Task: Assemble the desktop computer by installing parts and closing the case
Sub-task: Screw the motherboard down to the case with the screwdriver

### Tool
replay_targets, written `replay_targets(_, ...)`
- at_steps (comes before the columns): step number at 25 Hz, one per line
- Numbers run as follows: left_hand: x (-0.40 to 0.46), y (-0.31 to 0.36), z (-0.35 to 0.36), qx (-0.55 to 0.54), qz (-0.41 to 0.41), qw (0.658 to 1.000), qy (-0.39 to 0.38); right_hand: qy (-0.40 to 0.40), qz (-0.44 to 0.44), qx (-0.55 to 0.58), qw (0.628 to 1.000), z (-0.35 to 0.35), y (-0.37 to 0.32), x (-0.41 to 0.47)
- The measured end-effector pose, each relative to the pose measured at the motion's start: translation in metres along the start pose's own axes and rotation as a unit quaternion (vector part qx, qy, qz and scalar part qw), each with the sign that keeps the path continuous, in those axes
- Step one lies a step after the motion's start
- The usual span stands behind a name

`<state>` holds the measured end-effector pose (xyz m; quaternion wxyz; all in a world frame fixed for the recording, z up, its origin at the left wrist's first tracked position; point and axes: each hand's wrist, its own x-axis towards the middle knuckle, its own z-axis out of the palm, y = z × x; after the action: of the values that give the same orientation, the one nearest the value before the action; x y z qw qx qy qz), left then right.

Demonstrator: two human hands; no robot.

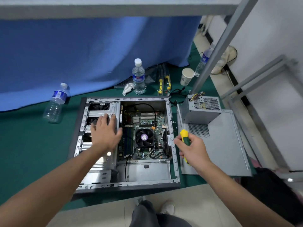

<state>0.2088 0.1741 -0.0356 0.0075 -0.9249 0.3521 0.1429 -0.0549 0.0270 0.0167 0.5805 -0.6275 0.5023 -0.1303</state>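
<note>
A dark green mat (32, 145) is seen under a grey metal computer case (124, 184) with a green motherboard (147, 118). A black cooler fan (144, 137) is marked by a purple centre label. A green-and-yellow screwdriver (185, 136) is held in the right hand (193, 149). A silver-grey power supply (201, 110) with a perforated grid pattern is set on a grey side panel (226, 145). Clear water bottles (138, 77) are wrapped in blue labels with white caps. A blue cloth (82, 54) is hung behind, beside a white paper cup (186, 77).
</note>
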Motion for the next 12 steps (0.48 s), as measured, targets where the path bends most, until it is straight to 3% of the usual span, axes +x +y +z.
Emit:
replay_targets(1,-0.008,0.012,-0.009,-0.019,0.000,1.000,-0.006,-0.014,-0.002,0.012,1.000,0.004,-0.008,-0.005)
replay_targets(3,-0.032,0.037,-0.024,-0.162,0.065,0.984,-0.038,-0.035,-0.002,0.036,0.999,0.012,-0.021,-0.012)
replay_targets(6,-0.080,0.065,-0.048,-0.411,0.169,0.887,-0.125,-0.069,0.001,0.083,0.994,0.024,-0.038,-0.026)
replay_targets(9,-0.109,0.080,-0.065,-0.502,0.214,0.833,-0.089,-0.094,-0.007,0.111,0.989,0.030,-0.045,-0.038)
replay_targets(12,-0.120,0.083,-0.072,-0.531,0.212,0.818,-0.057,-0.094,-0.001,0.120,0.988,0.029,-0.047,-0.047)
